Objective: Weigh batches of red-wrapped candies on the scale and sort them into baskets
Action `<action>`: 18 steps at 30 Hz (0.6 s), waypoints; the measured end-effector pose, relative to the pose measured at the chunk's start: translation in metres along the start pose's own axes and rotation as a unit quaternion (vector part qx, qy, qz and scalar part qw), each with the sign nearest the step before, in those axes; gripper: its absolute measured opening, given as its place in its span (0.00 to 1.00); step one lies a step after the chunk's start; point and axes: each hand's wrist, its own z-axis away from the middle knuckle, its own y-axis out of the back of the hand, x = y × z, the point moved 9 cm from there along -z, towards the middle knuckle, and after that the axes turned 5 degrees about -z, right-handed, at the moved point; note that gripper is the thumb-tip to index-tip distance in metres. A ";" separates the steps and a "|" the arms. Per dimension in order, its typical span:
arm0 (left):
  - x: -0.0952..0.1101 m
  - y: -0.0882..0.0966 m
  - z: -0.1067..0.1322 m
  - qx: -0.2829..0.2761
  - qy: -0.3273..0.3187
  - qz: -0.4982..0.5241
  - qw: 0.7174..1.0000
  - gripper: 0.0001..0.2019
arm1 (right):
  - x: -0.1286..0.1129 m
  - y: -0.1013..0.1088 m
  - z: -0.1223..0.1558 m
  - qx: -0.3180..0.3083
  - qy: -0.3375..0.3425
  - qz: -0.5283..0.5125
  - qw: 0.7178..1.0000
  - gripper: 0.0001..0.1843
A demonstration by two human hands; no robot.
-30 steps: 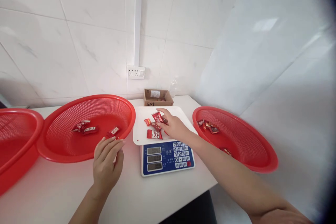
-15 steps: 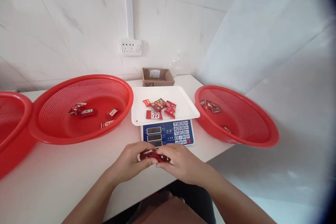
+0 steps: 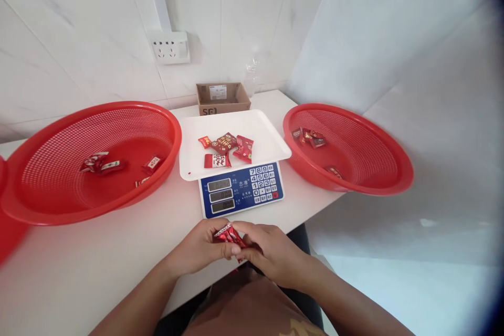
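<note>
Both my left hand and my right hand are closed around red wrapped candies, held together at the table's front edge, just below the scale. My fingers hide part of the wrappers, so how many there are I cannot tell. Beyond my hands stands a digital scale with a blue keypad panel. On its white tray lie several red and brown candy packets, and a tiny dark red speck sits near the tray's left front corner.
A red perforated basket with several candies stands left of the scale, with another red basket cut off beyond it. To the right, a third red basket overhangs the table edge. Behind the tray are a cardboard box and a clear bottle.
The view has shifted and turned slightly. The candies in my hands have been turned, so a patterned wrapper end now shows between my fingers. The packets on the tray look unmoved.
</note>
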 end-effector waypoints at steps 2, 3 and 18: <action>-0.002 0.001 -0.001 0.002 0.000 0.007 1.000 0.16 | -0.001 -0.001 -0.002 -0.008 0.007 0.004 1.000 0.18; -0.003 0.001 -0.002 0.004 0.000 0.010 1.000 0.16 | -0.001 -0.001 -0.003 -0.010 0.005 0.009 1.000 0.19; -0.002 0.006 0.014 -0.079 0.021 0.147 0.986 0.15 | 0.047 0.226 0.045 0.355 -0.112 0.225 0.901 0.23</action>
